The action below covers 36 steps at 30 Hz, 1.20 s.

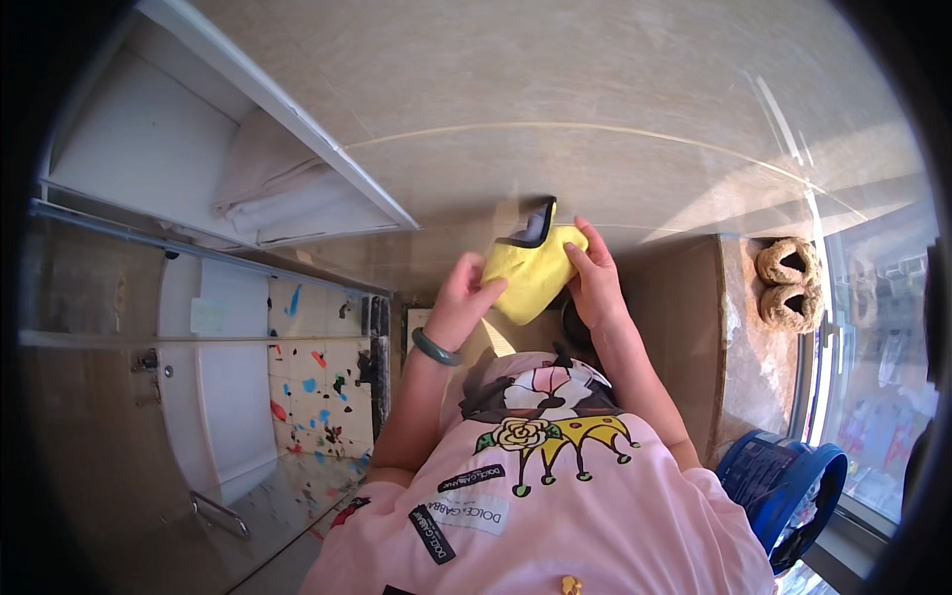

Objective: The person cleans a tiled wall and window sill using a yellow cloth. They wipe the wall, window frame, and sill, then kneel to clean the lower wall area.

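Both my hands hold a yellow cloth point(529, 279) with black edging and a grey side that shows at its folded top corner. My left hand point(470, 294), with a green bangle above its wrist, pinches the cloth's left side between thumb and fingers. At the upper right side of the cloth, my right hand point(595, 271) grips it between thumb and fingers. The cloth hangs in front of a beige tiled wall point(595, 171), bunched between the two hands. Its far side is hidden.
A white open shelf point(149, 141) with folded pale towels point(279, 186) juts out at upper left, above a glass shower panel point(97, 431). Fuzzy brown slippers point(790, 286) rest on a stone sill point(751, 372) at right, by the window. Below them stands a blue bucket point(766, 483).
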### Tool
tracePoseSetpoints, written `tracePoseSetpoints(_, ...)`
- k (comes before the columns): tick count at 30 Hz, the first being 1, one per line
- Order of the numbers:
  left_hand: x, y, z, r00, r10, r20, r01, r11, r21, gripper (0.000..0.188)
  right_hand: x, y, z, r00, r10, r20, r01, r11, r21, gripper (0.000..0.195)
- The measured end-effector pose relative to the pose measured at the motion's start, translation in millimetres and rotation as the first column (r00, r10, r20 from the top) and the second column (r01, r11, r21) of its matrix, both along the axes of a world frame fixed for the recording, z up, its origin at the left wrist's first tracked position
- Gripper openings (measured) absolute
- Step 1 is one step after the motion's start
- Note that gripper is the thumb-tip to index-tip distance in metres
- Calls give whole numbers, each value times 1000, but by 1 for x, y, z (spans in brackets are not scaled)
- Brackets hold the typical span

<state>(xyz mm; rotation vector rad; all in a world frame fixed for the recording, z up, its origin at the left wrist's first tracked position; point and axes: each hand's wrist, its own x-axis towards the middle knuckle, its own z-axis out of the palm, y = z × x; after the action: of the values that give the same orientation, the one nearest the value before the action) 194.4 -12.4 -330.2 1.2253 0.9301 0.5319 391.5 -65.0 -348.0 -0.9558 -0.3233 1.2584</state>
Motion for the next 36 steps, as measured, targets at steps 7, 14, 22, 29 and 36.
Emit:
tracePoseSetpoints(7,16,-5,48,964,-31,-264,253,408,877,55,2,-16,40,464,375,803,-443,883,-156,19)
tracePoseSetpoints(14,13,9,47,770,-319,-553,632,506,588,42,-11,-26,41,435,486,758,-570,800,-186,18)
tracePoseSetpoints(22,5,12,14,828,-518,-216,522,569,635,22,-15,-43,30,556,542,630,-608,782,-137,14)
tracePoseSetpoints(29,-4,6,19,903,-227,-364,428,519,739,20,-17,-42,33,613,541,576,-585,801,-129,32)
tracePoseSetpoints(36,-28,5,51,938,304,-168,60,336,940,20,-2,-43,6,232,486,843,-351,850,-394,19)
